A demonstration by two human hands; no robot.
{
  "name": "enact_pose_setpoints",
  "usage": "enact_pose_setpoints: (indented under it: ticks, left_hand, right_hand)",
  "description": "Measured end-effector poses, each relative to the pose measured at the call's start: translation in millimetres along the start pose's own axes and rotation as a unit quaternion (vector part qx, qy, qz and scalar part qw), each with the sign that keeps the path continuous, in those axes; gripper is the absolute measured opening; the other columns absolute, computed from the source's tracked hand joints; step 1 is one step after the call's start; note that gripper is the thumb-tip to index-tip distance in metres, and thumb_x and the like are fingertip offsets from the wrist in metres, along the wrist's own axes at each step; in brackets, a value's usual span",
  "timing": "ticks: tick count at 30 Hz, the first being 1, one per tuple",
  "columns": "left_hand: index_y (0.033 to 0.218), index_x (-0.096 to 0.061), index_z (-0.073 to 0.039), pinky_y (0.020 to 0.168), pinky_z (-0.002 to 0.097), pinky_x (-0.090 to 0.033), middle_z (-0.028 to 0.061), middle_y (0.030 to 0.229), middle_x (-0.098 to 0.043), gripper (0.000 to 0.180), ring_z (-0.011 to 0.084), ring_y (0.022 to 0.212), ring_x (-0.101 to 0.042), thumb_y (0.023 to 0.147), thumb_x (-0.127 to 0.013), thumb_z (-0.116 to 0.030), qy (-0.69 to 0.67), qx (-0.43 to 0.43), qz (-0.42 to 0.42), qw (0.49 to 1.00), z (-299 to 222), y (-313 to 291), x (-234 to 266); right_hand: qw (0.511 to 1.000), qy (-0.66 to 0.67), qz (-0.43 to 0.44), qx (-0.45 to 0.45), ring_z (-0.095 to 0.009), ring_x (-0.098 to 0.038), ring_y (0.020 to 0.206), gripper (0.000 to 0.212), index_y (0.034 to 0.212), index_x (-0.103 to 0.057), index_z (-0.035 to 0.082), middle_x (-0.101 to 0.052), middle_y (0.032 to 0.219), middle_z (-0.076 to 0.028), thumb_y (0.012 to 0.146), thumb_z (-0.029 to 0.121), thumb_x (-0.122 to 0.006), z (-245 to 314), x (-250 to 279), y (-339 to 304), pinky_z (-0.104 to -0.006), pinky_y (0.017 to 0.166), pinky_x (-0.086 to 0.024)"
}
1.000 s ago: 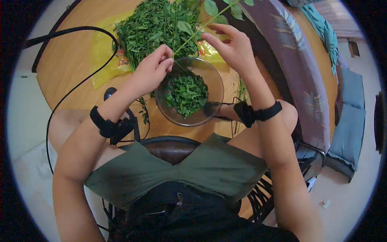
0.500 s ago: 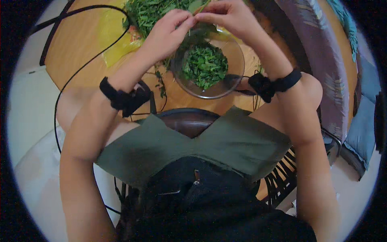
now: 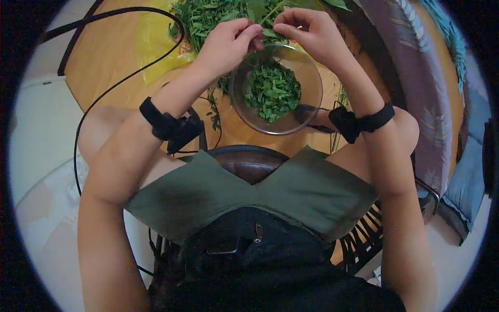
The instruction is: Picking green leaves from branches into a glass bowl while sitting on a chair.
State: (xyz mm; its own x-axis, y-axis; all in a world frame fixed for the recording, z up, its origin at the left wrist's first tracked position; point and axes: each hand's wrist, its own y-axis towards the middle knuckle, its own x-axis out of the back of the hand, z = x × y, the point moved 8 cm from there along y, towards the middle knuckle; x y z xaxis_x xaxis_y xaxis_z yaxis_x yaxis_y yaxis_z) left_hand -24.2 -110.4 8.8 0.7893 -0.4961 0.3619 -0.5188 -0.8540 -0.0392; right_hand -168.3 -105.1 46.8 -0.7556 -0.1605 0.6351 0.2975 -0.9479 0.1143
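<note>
A clear glass bowl (image 3: 306, 112) holding plucked green leaves (image 3: 273, 92) stands on the round wooden table (image 3: 112, 52) in front of me. Just above its far rim, my left hand (image 3: 228, 44) and my right hand (image 3: 306, 31) meet, fingers pinched on a leafy green sprig (image 3: 267, 32). Behind them lies a heap of leafy stems (image 3: 208, 15) on a yellow plastic sheet (image 3: 156, 44). Both wrists wear black straps.
A black cable (image 3: 125, 78) loops over the table's left side. A patterned cloth (image 3: 416, 78) drapes over the table's right edge, with a blue cushion (image 3: 468, 171) beyond it. A dark chair back (image 3: 249, 161) stands between me and the table. Stray sprigs lie left of the bowl.
My left hand rose out of the bowl and joined the right hand at the bowl's far rim. The view tilted, so table and bowl shifted in the picture.
</note>
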Motion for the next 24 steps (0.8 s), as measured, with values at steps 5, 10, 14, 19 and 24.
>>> enact_pose_setpoints:
  ticks: [5, 10, 14, 19, 24]
  left_hand:
    - [0.094, -0.062, -0.001, 0.072, 0.0246, -0.049, 0.0037, 0.082, -0.065, 0.027, 0.0098, 0.079, -0.061, 0.098, -0.049, -0.024, -0.080, 0.031, 0.003, 0.996, 6.9, 1.2, 1.4]
    - [0.091, -0.063, 0.000, 0.067, 0.0259, -0.051, 0.0062, 0.076, -0.068, 0.026, 0.0105, 0.070, -0.063, 0.096, -0.051, -0.023, -0.057, -0.005, 0.003, 0.998, 2.5, -0.6, -4.0]
    - [0.094, -0.065, 0.000, 0.065, 0.0263, -0.052, 0.0062, 0.076, -0.068, 0.026, 0.0114, 0.068, -0.064, 0.096, -0.050, -0.022, -0.063, -0.007, -0.001, 0.998, 0.8, -0.1, -3.9]
    - [0.095, -0.064, 0.000, 0.064, 0.0254, -0.051, 0.0045, 0.077, -0.067, 0.026, 0.0104, 0.068, -0.063, 0.096, -0.050, -0.022, -0.043, -0.004, 0.007, 0.999, 1.2, -2.8, -5.9]
    - [0.095, -0.063, -0.001, 0.063, 0.0238, -0.050, 0.0025, 0.076, -0.065, 0.024, 0.0093, 0.067, -0.061, 0.097, -0.049, -0.021, 0.047, -0.007, -0.001, 0.999, -4.4, -3.0, -7.5]
  right_hand:
    - [0.997, 0.069, -0.001, -0.040, -0.007, -0.057, 0.076, 0.027, 0.100, -0.068, 0.000, -0.065, 0.085, -0.001, 0.085, 0.022, -0.070, -8.8, 2.2, -3.2, -0.0234, 0.071, -0.047]
    - [0.998, 0.019, 0.029, -0.046, -0.014, -0.064, 0.071, 0.039, 0.098, -0.070, 0.002, -0.071, 0.083, -0.008, 0.080, 0.036, -0.073, -9.1, -9.0, -2.3, -0.0300, 0.066, -0.051]
    - [0.998, 0.060, 0.010, -0.025, -0.017, -0.063, 0.064, 0.035, 0.092, -0.072, 0.004, -0.069, 0.075, -0.011, 0.076, 0.035, -0.074, -10.3, -10.4, -1.4, -0.0311, 0.061, -0.050]
    - [0.999, -0.036, 0.027, -0.011, -0.023, -0.063, 0.061, 0.030, 0.090, -0.072, 0.006, -0.068, 0.073, -0.014, 0.077, 0.033, -0.070, 7.6, -6.5, -0.7, -0.0330, 0.061, -0.050]
    - [0.997, -0.048, 0.063, 0.028, -0.008, -0.057, 0.061, 0.024, 0.089, -0.070, -0.002, -0.068, 0.070, -0.007, 0.081, 0.021, -0.067, 4.5, -9.5, -3.8, -0.0262, 0.059, -0.047]
